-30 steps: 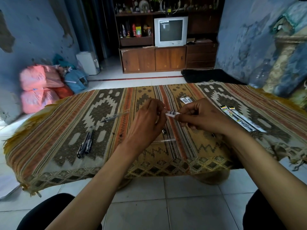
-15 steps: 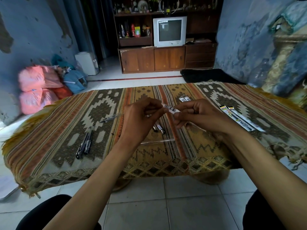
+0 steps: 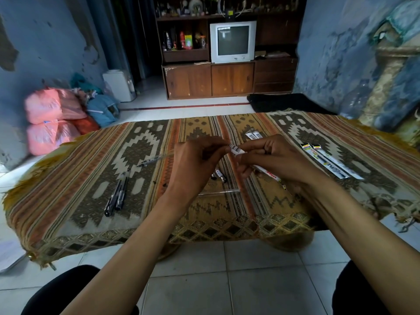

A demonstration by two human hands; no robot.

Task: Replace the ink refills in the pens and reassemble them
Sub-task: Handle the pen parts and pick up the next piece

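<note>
Both hands raised over a cloth-covered table (image 3: pixel 68 201), sharing a refill packet (image 3: pixel 236 150). Left hand (image 3: pixel 195 164) pinching the packet's barcoded end, fingertips hidden behind the knuckles; right hand (image 3: pixel 279 160) curled round the packet's middle, its lower printed end poking out below the palm. A clear refill (image 3: pixel 156 159) on the cloth left of the hands, faint and hard to trace. Two black pens (image 3: pixel 117 192) farther left, side by side. Small pen parts (image 3: pixel 219 176) under the hands, partly hidden. More packets (image 3: pixel 329 163) to the right, two torn tops (image 3: pixel 254 135) beyond. A transparent strip (image 3: pixel 218 192) near the wrists, too blurred to identify.
</note>
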